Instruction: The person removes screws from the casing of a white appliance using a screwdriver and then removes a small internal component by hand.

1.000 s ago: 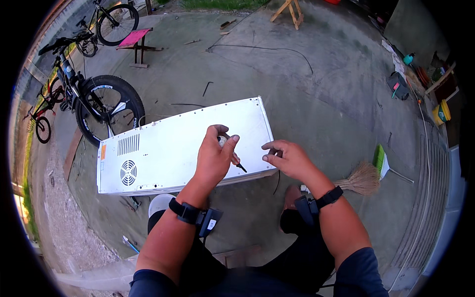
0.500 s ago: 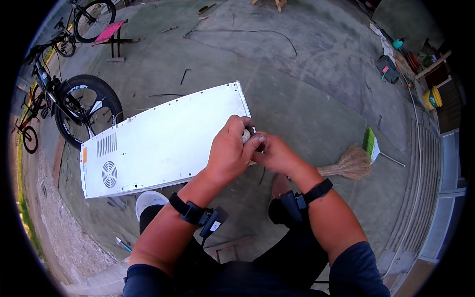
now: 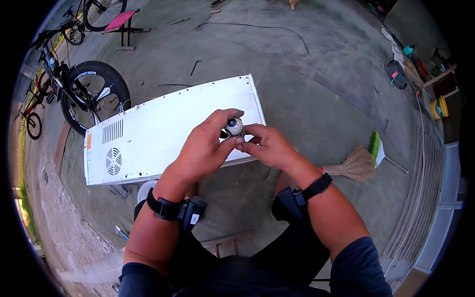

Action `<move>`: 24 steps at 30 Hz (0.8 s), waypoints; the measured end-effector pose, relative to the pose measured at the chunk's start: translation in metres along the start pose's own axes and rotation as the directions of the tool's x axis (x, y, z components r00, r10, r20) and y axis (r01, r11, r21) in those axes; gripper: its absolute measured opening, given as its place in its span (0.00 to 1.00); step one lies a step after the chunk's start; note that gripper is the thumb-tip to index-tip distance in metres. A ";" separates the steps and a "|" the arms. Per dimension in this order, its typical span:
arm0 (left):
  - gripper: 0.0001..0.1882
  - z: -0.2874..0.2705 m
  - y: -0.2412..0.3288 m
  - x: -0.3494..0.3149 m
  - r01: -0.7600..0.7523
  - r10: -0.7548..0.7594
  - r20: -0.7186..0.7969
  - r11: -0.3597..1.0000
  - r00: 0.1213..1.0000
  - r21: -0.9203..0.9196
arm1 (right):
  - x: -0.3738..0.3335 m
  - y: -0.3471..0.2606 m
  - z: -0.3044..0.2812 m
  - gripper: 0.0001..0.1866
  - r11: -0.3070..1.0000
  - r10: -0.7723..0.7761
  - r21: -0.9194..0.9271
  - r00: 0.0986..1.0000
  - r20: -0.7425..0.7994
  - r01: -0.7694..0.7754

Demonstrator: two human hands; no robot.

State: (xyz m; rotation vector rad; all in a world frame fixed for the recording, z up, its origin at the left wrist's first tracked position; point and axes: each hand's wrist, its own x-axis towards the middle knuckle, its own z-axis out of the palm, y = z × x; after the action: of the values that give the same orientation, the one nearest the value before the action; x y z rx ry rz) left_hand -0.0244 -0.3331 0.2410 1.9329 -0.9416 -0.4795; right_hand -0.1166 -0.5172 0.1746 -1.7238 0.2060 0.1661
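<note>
My left hand (image 3: pixel 205 143) curls its thumb and fingers around a small round whitish wheel-like part (image 3: pixel 233 126) with a dark centre. My right hand (image 3: pixel 265 147) meets it from the other side, thumb and fingers pinched at the part's lower edge, where they hide some of it. Both hands are above the right portion of a long white metal cabinet (image 3: pixel 168 126) lying on the ground. Its upper face has vent slots, a round fan grille and small holes along the edges. A black strap with a small box is on each wrist.
A straw broom (image 3: pixel 357 164) and a green-and-white brush (image 3: pixel 376 147) lie to the right. Beyond the cabinet are a black hex key (image 3: pixel 196 67) and a thin cable (image 3: pixel 257 25). A bicycle (image 3: pixel 94 94) and pink folding stool (image 3: pixel 121 21) stand left; a white bucket (image 3: pixel 145 190) is partly hidden.
Both hands have moved slightly left with the round part, and the left hand has turned so its dark centre now shows. The whole view has shifted slightly.
</note>
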 end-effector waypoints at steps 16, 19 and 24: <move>0.19 -0.073 -0.030 -0.089 0.207 -0.212 -0.260 0.977 0.942 -0.046 | 0.022 0.052 0.065 0.27 0.518 -0.011 -0.827 0.969 0.248 0.218; 0.19 -0.070 -0.037 -0.094 0.206 -0.208 -0.272 0.978 0.939 -0.039 | 0.021 0.045 0.075 0.28 0.479 0.047 -0.855 0.968 0.248 0.196; 0.20 -0.069 -0.046 -0.095 0.248 -0.242 -0.245 0.969 0.939 -0.007 | 0.021 0.048 0.074 0.28 0.478 0.065 -0.858 0.967 0.245 0.185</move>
State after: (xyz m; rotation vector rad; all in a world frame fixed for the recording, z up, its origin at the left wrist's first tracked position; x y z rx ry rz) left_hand -0.0206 -0.2068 0.2337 2.0863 -0.5535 -0.3618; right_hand -0.1064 -0.4524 0.1115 -2.7363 -0.1865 0.5049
